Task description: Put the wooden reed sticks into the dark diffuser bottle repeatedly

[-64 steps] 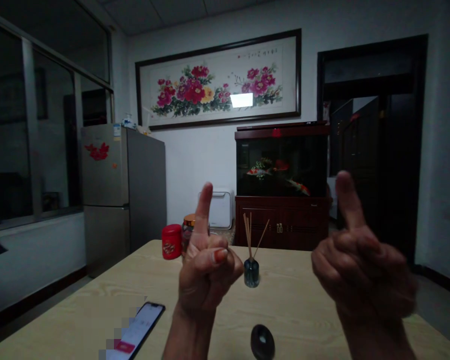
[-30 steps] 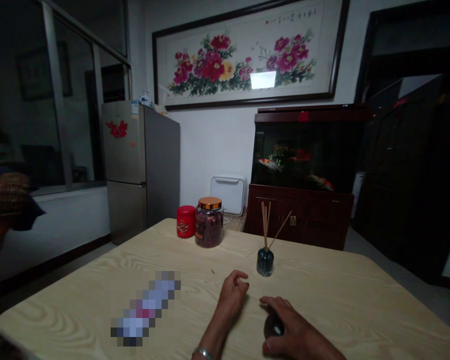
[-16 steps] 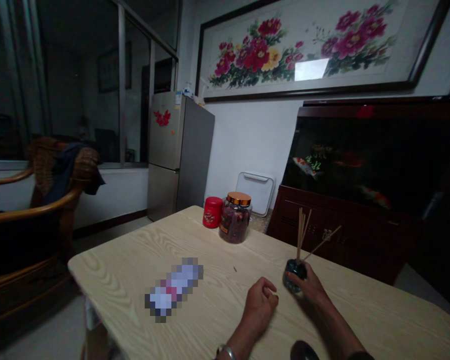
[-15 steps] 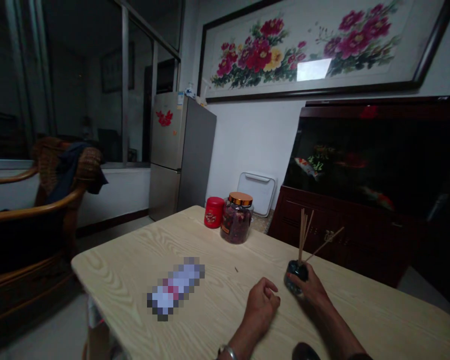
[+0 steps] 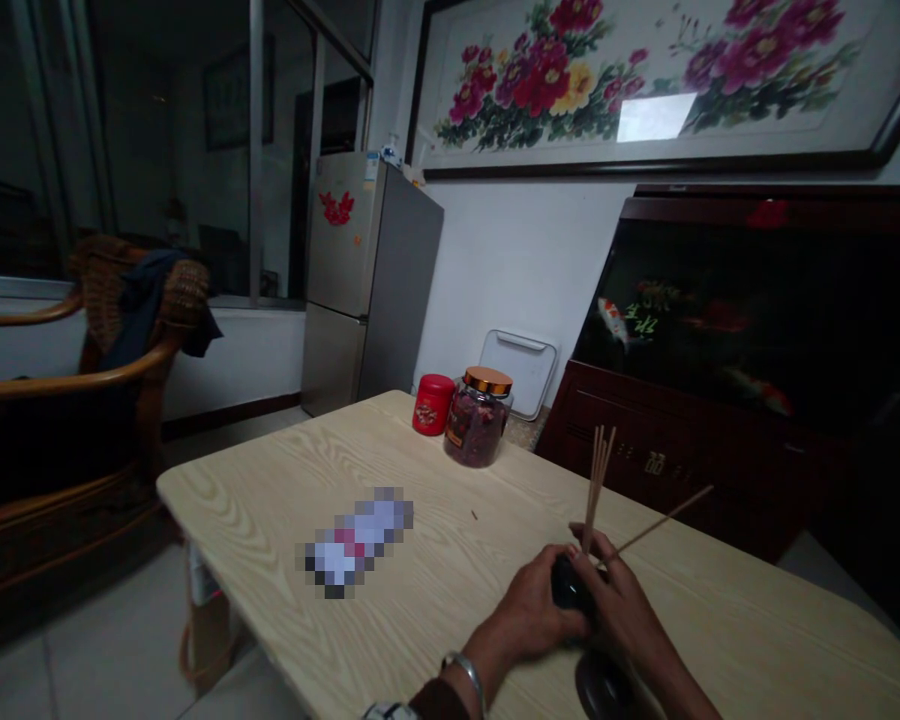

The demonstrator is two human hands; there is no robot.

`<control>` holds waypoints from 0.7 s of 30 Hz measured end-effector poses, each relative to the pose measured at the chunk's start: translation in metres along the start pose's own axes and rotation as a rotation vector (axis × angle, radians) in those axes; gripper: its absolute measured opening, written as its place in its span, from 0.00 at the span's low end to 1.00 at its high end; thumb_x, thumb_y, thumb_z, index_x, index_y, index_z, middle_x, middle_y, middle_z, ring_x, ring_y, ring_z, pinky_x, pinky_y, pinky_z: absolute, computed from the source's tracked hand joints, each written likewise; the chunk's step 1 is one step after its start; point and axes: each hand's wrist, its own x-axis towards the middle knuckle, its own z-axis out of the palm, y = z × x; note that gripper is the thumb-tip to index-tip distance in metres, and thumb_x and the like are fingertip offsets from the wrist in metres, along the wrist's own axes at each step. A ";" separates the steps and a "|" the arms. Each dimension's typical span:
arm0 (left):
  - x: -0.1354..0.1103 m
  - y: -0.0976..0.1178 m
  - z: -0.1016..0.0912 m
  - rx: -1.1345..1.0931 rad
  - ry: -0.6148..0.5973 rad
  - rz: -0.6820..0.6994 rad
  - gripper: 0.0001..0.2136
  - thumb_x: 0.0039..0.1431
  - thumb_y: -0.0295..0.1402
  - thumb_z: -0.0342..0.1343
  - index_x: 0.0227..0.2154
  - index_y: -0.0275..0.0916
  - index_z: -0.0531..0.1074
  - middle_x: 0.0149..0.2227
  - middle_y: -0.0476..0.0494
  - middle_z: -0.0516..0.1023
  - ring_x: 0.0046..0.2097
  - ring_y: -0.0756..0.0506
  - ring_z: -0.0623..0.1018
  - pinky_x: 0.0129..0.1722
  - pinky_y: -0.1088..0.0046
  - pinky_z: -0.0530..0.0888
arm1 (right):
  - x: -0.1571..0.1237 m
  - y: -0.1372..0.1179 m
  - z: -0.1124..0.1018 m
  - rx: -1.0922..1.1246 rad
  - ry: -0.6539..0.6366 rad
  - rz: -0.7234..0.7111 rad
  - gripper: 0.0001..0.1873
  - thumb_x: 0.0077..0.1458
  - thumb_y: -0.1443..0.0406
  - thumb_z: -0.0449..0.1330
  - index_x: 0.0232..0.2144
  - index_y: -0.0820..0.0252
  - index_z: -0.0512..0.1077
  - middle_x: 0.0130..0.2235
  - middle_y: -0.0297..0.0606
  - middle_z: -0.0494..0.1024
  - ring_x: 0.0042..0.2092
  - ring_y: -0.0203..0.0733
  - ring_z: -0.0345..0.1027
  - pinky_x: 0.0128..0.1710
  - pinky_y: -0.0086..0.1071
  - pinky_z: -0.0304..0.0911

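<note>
A small dark glass reed diffuser (image 5: 568, 584) is between my two hands over the near right part of the table. My left hand (image 5: 526, 606) wraps round its left side, thumb toward me. From the right, my right hand (image 5: 621, 598) closes about its top, fingers round the neck and the feet of the reeds. Several thin wooden reeds (image 5: 598, 480) stand up in a bunch, while a single one slants out to the right. Just below my hands lies a dark, rounded object (image 5: 601, 684), partly covered by my right forearm. The bottle's lower part is mostly hidden.
On the pale wooden table (image 5: 270, 490) lies a pixelated flat item (image 5: 360, 540), with a tiny dark sliver (image 5: 475, 515) beyond it. A red canister (image 5: 433, 404) and a copper-lidded jar (image 5: 478, 420) stand at the far edge. An aquarium (image 5: 757, 300) is behind, a wooden chair (image 5: 120, 385) left.
My left hand has moved right and taken hold of the diffuser bottle. My right hand has shifted up toward the neck and reeds. The bottle is a little nearer me, and the view has tilted.
</note>
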 end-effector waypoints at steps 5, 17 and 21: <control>0.000 -0.001 -0.001 0.014 0.017 -0.002 0.37 0.37 0.32 0.72 0.54 0.40 0.69 0.47 0.43 0.77 0.46 0.40 0.75 0.45 0.68 0.70 | 0.013 -0.044 -0.001 0.303 0.201 -0.049 0.23 0.54 0.43 0.58 0.28 0.57 0.70 0.39 0.44 0.81 0.44 0.51 0.75 0.46 0.43 0.69; 0.000 -0.006 -0.001 -0.002 0.020 -0.042 0.34 0.36 0.36 0.74 0.50 0.41 0.71 0.44 0.44 0.78 0.45 0.41 0.76 0.43 0.69 0.71 | -0.033 0.065 -0.156 -0.737 0.149 0.183 0.16 0.45 0.47 0.59 0.27 0.49 0.72 0.34 0.46 0.81 0.37 0.59 0.76 0.37 0.47 0.65; 0.001 -0.007 -0.001 0.002 0.030 -0.022 0.34 0.36 0.36 0.74 0.50 0.41 0.71 0.44 0.45 0.78 0.44 0.42 0.75 0.43 0.70 0.71 | -0.066 0.080 -0.140 -0.911 0.069 0.082 0.19 0.51 0.47 0.54 0.33 0.51 0.74 0.39 0.49 0.80 0.42 0.62 0.74 0.40 0.50 0.65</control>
